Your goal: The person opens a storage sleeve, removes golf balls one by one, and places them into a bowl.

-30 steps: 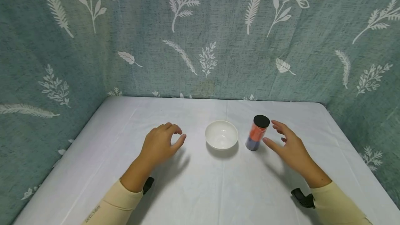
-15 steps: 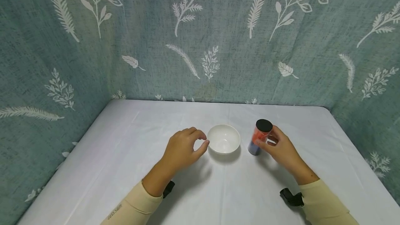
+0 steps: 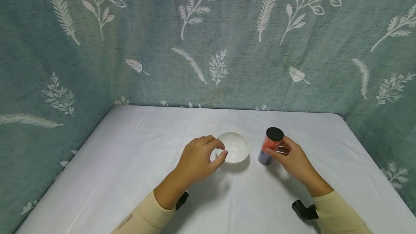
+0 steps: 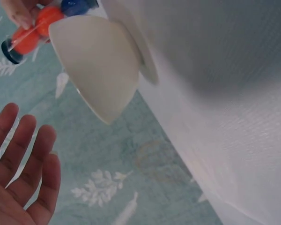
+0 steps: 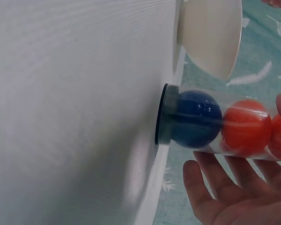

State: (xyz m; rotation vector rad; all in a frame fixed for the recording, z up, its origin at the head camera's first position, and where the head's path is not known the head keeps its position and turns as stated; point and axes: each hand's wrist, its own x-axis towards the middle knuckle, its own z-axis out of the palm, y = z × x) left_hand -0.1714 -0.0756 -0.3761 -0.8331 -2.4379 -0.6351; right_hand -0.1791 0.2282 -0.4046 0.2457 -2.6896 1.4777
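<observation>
A clear tube of balls (image 3: 272, 143) with black end caps stands on the white table, right of a white bowl (image 3: 238, 148). In the right wrist view the tube (image 5: 246, 124) shows a blue ball at its base and two orange balls above. My right hand (image 3: 294, 160) holds the tube's upper part, thumb in front and fingers behind. My left hand (image 3: 199, 158) hovers at the bowl's left side, fingers loosely curved around nothing, hiding part of the rim. In the left wrist view this hand (image 4: 23, 173) appears apart from the bowl (image 4: 96, 61).
A white cloth covers the table (image 3: 146, 147). Green patterned fabric (image 3: 156, 46) hangs along the back and sides. Black wrist straps (image 3: 304, 210) sit at both cream sleeve cuffs.
My left hand has moved right, up to the bowl's left edge. My right hand has closed in on the tube and taken hold of it. Bowl and tube stay in place.
</observation>
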